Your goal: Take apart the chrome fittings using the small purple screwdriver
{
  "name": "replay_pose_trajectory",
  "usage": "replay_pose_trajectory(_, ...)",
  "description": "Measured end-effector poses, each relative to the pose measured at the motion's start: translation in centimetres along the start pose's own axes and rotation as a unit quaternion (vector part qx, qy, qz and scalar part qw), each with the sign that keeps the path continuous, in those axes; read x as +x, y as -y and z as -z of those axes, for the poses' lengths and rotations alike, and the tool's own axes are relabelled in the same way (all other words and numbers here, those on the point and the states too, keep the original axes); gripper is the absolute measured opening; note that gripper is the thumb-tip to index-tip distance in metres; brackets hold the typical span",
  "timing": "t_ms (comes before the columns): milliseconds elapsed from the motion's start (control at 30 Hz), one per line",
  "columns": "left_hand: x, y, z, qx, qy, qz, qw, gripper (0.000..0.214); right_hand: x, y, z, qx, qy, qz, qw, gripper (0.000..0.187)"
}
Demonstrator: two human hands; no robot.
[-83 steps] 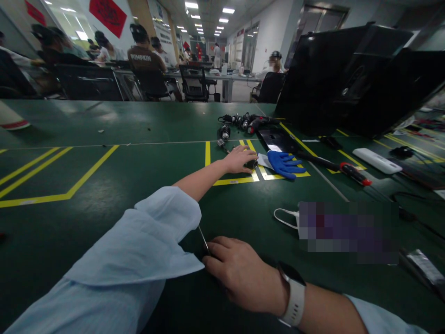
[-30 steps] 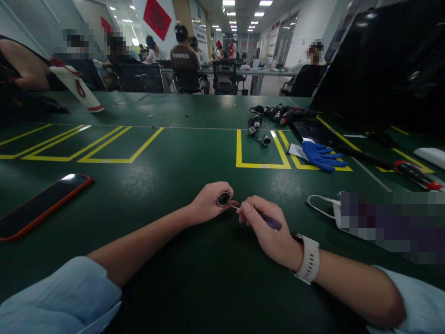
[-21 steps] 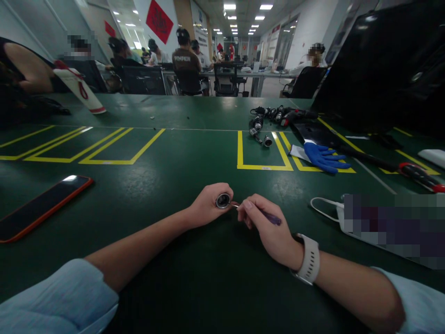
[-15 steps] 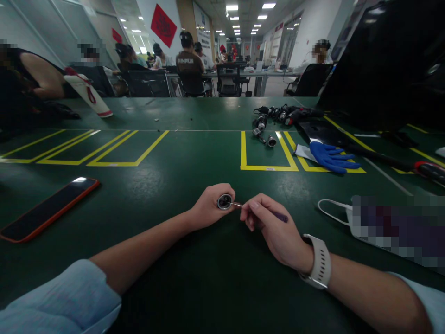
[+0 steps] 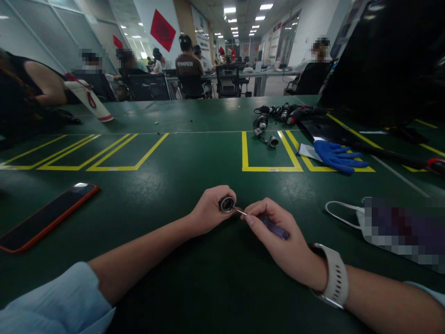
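Observation:
My left hand (image 5: 211, 208) is closed around a round metal cable connector (image 5: 227, 204), its dark, ringed open end turned toward me and slightly right. In my right hand (image 5: 287, 246) is a small screwdriver with a translucent purple handle (image 5: 276, 230), pinched between thumb and fingers. Its thin shaft points left to the lower right edge of the connector, by my left fingertips. Whether the tip touches the connector I cannot tell. Both hands are just above the green table (image 5: 167, 204).
A phone in an orange case (image 5: 48, 215) lies left. Ahead are black cables with metal connectors (image 5: 262, 123) and a blue glove (image 5: 335, 155). A white strapped pouch (image 5: 361, 222) sits right, a white bottle (image 5: 91, 99) far left, a large dark object (image 5: 375, 69) far right. People sit beyond.
My right hand has shifted right and slightly down, drawing the screwdriver shaft from across the connector's opening to beside its lower edge. The connector has turned a little to the right.

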State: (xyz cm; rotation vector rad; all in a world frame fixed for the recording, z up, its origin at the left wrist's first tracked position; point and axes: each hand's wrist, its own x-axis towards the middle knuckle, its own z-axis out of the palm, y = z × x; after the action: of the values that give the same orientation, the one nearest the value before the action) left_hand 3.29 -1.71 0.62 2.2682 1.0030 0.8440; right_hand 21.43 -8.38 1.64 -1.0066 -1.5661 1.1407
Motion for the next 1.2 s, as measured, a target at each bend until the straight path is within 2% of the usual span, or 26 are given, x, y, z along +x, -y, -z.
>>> replay_pose_trajectory(200,0.0,0.1,0.1,-0.010,-0.011,0.005,1.000,0.015,0.2,-1.0,0.0,0.106,-0.002,-0.055,0.993,0.009)
replay_pose_trajectory(367,0.0,0.1,0.1,-0.043,-0.018,0.004,0.999,0.015,0.3,-1.3,-0.1,0.180,0.003,-0.075,0.981,0.010)
replay_pose_trajectory(600,-0.1,0.2,-0.1,0.032,-0.037,0.003,0.999,0.019,-0.1,-0.5,-0.2,0.020,-0.012,-0.005,1.000,0.010)
replay_pose_trajectory(733,-0.1,0.1,-0.1,0.058,-0.024,-0.006,0.998,0.018,0.0,-0.7,-0.3,0.055,-0.003,-0.019,0.998,0.009)
replay_pose_trajectory(867,-0.1,0.1,0.0,0.003,-0.034,0.013,0.999,0.020,0.2,-1.3,-0.4,0.164,0.001,-0.076,0.984,0.010)
replay_pose_trajectory(933,0.0,0.2,0.0,-0.026,-0.038,0.014,0.999,0.021,0.2,-1.5,-0.4,0.184,-0.001,-0.084,0.979,0.010)
replay_pose_trajectory(1033,0.0,0.3,-0.1,-0.045,-0.049,0.016,0.998,0.022,0.1,-1.4,-0.4,0.171,-0.014,-0.063,0.983,0.009)
replay_pose_trajectory(1200,-0.1,0.3,-0.1,-0.022,-0.044,0.018,0.999,0.020,-0.2,-0.8,-0.4,0.082,-0.021,-0.020,0.996,0.007)
